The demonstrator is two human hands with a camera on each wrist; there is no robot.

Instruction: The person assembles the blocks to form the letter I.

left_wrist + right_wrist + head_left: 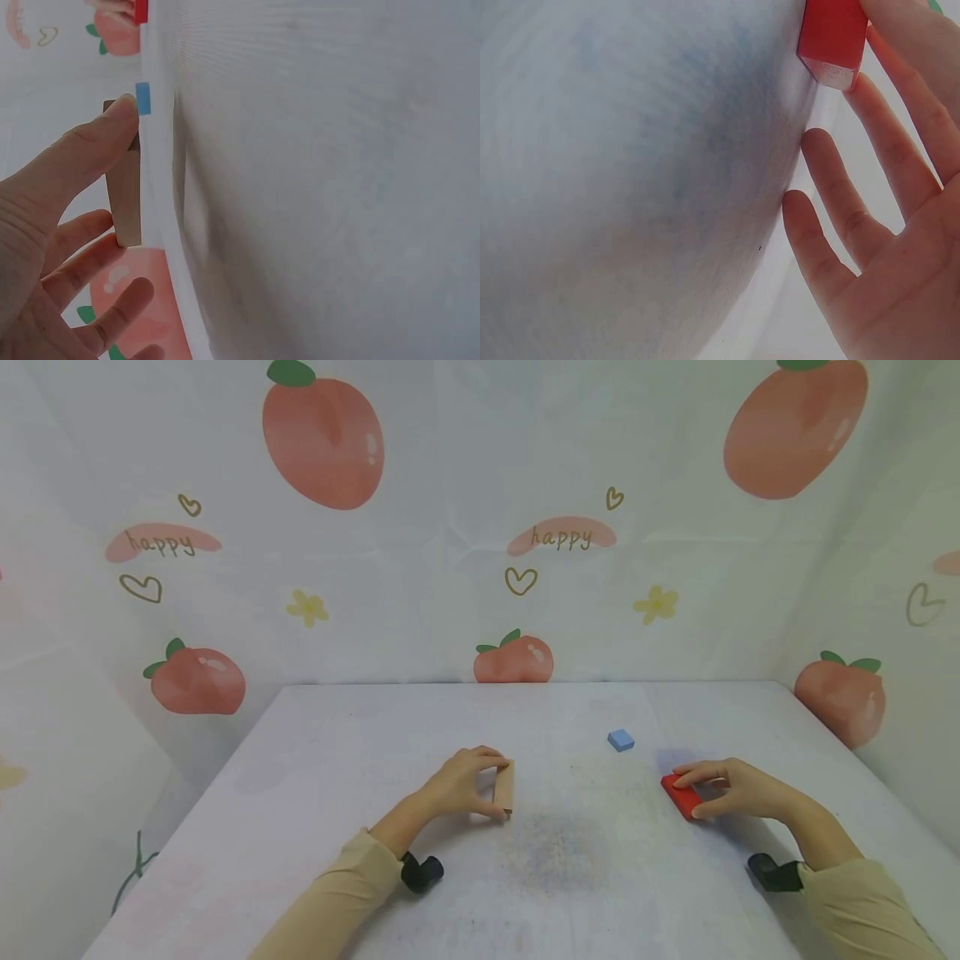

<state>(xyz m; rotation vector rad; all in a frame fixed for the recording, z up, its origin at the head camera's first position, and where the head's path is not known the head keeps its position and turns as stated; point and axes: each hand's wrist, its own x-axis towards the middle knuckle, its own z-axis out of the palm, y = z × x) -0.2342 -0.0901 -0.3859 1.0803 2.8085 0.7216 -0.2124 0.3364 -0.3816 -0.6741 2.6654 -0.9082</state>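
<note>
Left of the table's middle, my left hand [457,785] pinches a flat, plain wooden block [506,787] lengthwise, thumb at its near end and fingers at its far end. In the left wrist view the thumb covers one end of this wooden block [125,196], and the lower fingers are spread loose. Over on the right, my right hand [744,790] grips a red rectangular block [681,797] between thumb and fingers. The right wrist view shows the end of the red block [834,31] low by the tabletop, with two fingers extended below it.
A small blue block [621,740] lies farther back, between the two hands. The white table [570,910] has a smudged patch near its middle. A white curtain [427,585] printed with peaches hangs behind and at the sides.
</note>
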